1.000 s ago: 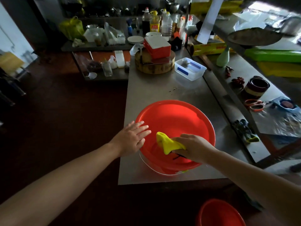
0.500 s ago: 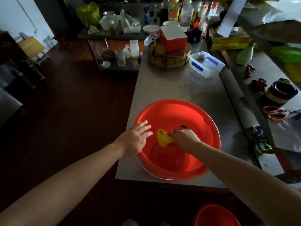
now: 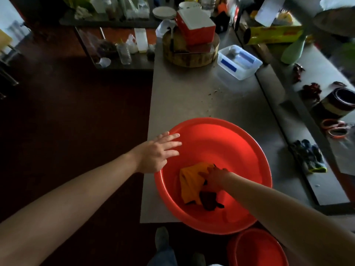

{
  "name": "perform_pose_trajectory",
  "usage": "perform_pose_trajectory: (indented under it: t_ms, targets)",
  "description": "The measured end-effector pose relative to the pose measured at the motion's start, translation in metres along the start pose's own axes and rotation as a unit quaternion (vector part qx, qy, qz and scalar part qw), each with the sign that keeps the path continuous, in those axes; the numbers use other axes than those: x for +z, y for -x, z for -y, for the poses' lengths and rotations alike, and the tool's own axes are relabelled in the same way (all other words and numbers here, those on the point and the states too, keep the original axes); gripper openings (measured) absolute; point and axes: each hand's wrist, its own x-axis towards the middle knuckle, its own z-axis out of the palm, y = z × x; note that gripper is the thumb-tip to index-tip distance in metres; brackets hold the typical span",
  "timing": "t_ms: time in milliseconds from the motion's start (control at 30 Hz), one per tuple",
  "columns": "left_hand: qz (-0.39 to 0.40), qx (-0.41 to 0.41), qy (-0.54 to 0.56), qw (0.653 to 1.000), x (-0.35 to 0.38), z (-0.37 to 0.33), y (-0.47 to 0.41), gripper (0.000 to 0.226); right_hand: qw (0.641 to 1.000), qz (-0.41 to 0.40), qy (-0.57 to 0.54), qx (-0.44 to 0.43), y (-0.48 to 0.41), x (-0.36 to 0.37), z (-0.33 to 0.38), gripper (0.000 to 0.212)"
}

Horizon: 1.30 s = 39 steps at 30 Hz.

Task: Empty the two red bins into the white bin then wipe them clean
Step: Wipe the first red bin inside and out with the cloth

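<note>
**Wiping the red bin on the table**

Right hand (image 3: pixel 216 179) clamped on yellow cloth (image 3: pixel 192 183), pressing it to the inside floor of the red bin (image 3: pixel 221 143). Left hand (image 3: pixel 155 152) flat, fingers apart, resting on the bin's left rim. Bin sits at the table's (image 3: pixel 192 96) near edge. Second red bin (image 3: pixel 257 248) on the floor below.

Two round red plastic bins: one on the table (image 3: pixel 221 143), one on the floor (image 3: pixel 257 248). One yellow cloth (image 3: pixel 192 181). Two bare hands, left (image 3: pixel 157 152) and right (image 3: pixel 217 179).

One head-worn wide-angle view looks steeply down and forward, close over the steel table (image 3: pixel 192 96) and floor.
</note>
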Motion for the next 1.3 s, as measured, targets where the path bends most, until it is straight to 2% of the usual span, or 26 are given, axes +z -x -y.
perform_pose_trajectory:
  t_ms: [67,200,300,400,500,567,633,700,767,867,1000,1133,1300]
  targets:
    - [0.007,-0.021,-0.035,0.999,-0.005,0.003,-0.005,0.057,0.999,0.001,-0.031,0.022,-0.01,-0.007,0.009,0.079]
    - [-0.035,-0.171,-0.021,0.984,0.004,-0.026,-0.009,0.064,0.998,0.014,-0.06,0.004,-0.029,-0.012,0.034,0.073]
    - [-0.014,-0.222,0.019,0.975,0.013,-0.046,0.0,0.072,0.995,0.029,-0.088,0.034,-0.043,-0.006,0.048,0.092]
    - [-0.013,-0.22,0.045,0.974,0.018,-0.049,0.008,0.071,0.993,0.03,-0.099,0.058,-0.055,0.009,0.048,0.102]
    - [-0.037,-0.218,0.081,0.972,0.022,-0.051,0.014,0.067,0.994,0.037,-0.09,0.049,-0.059,0.03,0.051,0.101]
    - [-0.056,-0.217,0.103,0.969,0.025,-0.051,0.017,0.063,0.991,-0.032,-0.124,0.049,-0.065,0.047,0.055,0.102]
    - [-0.067,-0.217,0.118,0.967,0.027,-0.051,0.015,0.061,0.991,-0.1,-0.083,0.006,-0.073,0.055,0.056,0.096]
    - [-0.071,-0.222,0.118,0.965,0.028,-0.052,0.013,0.059,0.987,-0.141,0.006,-0.072,-0.084,0.054,0.059,0.083]
    - [-0.073,-0.225,0.117,0.965,0.029,-0.052,0.012,0.058,0.978,-0.169,0.032,-0.114,-0.095,0.051,0.067,0.078]
    - [-0.067,-0.228,0.111,0.965,0.029,-0.05,0.014,0.057,0.987,-0.145,-0.032,-0.064,-0.098,0.054,0.076,0.083]
    - [-0.061,-0.23,0.101,0.966,0.028,-0.051,0.014,0.057,0.991,-0.122,-0.049,-0.032,-0.096,0.054,0.071,0.088]
    - [-0.051,-0.233,0.097,0.966,0.028,-0.05,0.014,0.057,0.979,-0.196,-0.047,-0.002,-0.094,0.05,0.059,0.087]
    - [-0.043,-0.239,0.095,0.965,0.028,-0.051,0.014,0.059,0.986,-0.063,-0.137,0.072,-0.102,0.063,0.025,0.072]
